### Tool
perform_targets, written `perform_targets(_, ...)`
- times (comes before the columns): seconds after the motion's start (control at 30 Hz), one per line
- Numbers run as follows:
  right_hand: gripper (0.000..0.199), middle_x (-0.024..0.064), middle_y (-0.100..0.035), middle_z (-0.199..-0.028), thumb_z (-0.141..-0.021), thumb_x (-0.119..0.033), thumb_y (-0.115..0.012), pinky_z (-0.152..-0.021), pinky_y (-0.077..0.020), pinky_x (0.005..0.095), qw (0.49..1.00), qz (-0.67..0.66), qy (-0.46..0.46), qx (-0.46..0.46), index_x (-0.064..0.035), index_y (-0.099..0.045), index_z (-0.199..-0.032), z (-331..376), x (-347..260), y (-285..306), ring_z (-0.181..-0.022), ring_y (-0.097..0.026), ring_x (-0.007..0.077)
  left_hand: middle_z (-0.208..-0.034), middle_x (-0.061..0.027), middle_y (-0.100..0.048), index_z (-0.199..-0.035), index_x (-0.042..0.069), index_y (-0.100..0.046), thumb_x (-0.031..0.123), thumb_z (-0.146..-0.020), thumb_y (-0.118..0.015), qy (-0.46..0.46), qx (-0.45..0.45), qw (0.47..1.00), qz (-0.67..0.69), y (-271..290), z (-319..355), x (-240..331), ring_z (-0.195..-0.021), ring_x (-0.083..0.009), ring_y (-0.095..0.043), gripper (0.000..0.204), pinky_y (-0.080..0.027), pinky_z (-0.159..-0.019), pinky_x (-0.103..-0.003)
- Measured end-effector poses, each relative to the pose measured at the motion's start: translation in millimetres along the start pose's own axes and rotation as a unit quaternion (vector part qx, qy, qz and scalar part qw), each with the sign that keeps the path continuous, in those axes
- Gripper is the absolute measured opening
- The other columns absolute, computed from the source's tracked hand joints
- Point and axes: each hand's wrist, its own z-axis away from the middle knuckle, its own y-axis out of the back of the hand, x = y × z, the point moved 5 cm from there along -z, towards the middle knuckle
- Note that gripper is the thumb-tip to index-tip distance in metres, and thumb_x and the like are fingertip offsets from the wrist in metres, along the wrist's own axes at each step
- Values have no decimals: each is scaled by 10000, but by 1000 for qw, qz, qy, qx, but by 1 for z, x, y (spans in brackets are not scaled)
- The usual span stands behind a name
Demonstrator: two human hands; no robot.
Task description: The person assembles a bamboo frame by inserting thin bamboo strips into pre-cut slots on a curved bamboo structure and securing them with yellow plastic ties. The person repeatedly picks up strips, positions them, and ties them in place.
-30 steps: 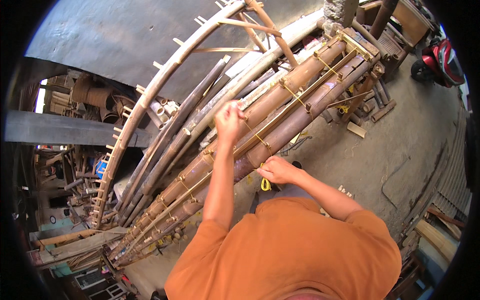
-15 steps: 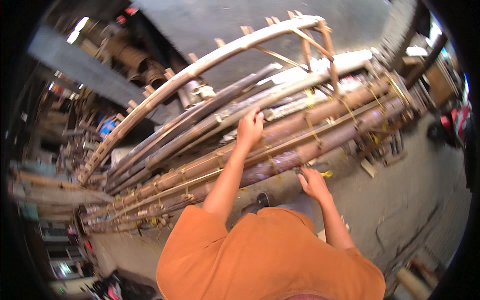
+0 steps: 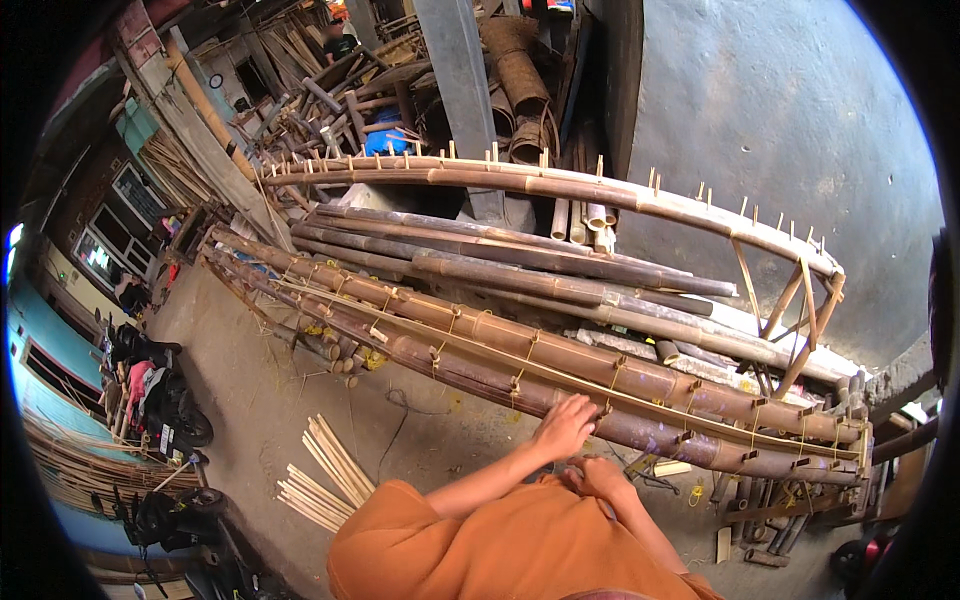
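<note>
Left hand [image 3: 563, 425]: spread flat on tied brown bamboo frame [image 3: 520, 365]; right hand [image 3: 598, 473]: grip unclear

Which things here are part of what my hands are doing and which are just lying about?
In hand:
left hand on the lashed bamboo poles
right hand close beside it
thin yellowish ties

Lying about:
split bamboo strips
curved pegged bamboo frame
parked motorbikes

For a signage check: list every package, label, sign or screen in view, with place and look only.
None can be made out.
The left hand rests on the lashed bamboo poles, which are bare of labels.
The pale split strips on the floor lie loose, unpackaged.
</note>
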Motion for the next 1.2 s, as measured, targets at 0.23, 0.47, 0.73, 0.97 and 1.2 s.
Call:
perform_targets(0.23,296,236,-687,-935,-902,-296,-589,-778,-528,500,997,-16,-32,70,-31,-692,-985,-14,11,26,-864,-659,422,-1468,-205,-387,-1433,85,-402,270,-922,-557,-16,-90,994,-61,-9,1,1,-1386,-392,-314,566,-160,-1154,-557)
perform_targets(0.47,314,230,-666,-1085,-909,-266,-605,-846,-516,440,979,-157,-90,90,-17,-676,-1088,26,10,34,-982,-649,387,-1367,-258,-480,-1338,-35,-477,291,-930,-558,-23,-111,992,-63,-16,-12,5,-1308,-408,-414,528,-265,-1125,-512)
perform_targets(0.73,279,194,-670,-1089,-920,-199,-602,-816,-524,398,953,-218,-113,180,-4,-665,-1109,42,16,67,-949,-663,348,-1325,-245,-542,-1301,-64,-520,273,-955,-567,33,-104,978,180,37,-36,42,-1211,-405,-527,486,-431,-1024,-409)
perform_targets(0.97,249,238,-654,-1056,-887,-137,-606,-827,-505,442,955,-190,-41,222,24,-631,-1076,17,-2,86,-974,-630,414,-1326,-203,-575,-1341,-3,-528,227,-961,-588,2,-95,946,310,38,-34,57,-1138,-283,-604,448,-493,-924,-353)
perform_targets(1.2,344,261,-617,-1132,-865,-61,-577,-866,-501,427,914,-272,1,301,27,-567,-1198,15,-39,114,-1017,-625,422,-1410,-198,-505,-1406,9,-461,232,-956,-604,-69,-57,938,335,74,-32,85,-1160,-282,-592,522,-502,-900,-342)
